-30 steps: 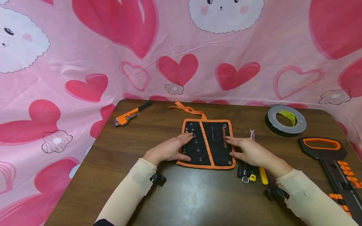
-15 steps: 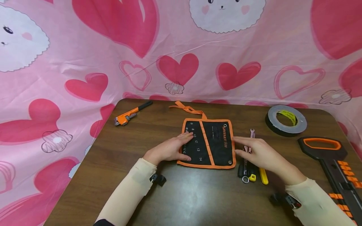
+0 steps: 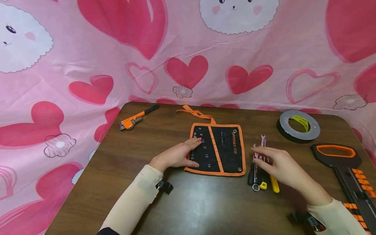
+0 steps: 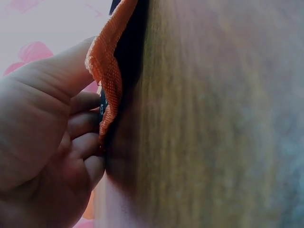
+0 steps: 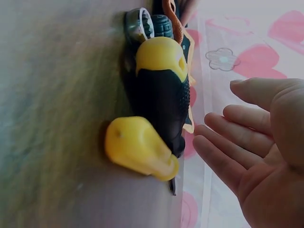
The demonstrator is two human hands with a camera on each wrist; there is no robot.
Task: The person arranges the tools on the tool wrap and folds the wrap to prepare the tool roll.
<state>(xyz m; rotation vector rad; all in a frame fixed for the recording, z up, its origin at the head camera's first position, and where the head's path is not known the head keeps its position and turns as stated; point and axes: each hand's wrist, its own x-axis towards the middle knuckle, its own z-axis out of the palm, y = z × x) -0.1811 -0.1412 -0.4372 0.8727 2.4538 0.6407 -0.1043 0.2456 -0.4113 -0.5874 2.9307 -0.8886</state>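
Observation:
A black tool pouch with orange trim point(image 3: 226, 150) lies flat and unrolled on the table. My left hand point(image 3: 176, 154) rests on its numbered left side, fingers extended; from the left wrist the thumb appears beside the orange edging point(image 4: 107, 61). Over a small bunch of tools to the pouch's right hovers my right hand point(image 3: 283, 166), fingers loosely extended and holding nothing. That bunch includes a combination wrench point(image 3: 256, 187), a black-and-yellow handle point(image 5: 161, 90) and a yellow handle point(image 3: 274, 184). The right hand hides part of the tools in the head view.
An orange pipe wrench point(image 3: 130, 122) lies at the back left. At the back right sits a grey tape roll point(image 3: 312, 129), with a black-and-orange handled tool point(image 3: 337, 158) in front of it. A pink heart-print cloth point(image 3: 188, 42) hangs behind the table.
My right hand has lifted off the pouch's right edge and moved right, over the loose tools. The left hand keeps its place on the pouch.

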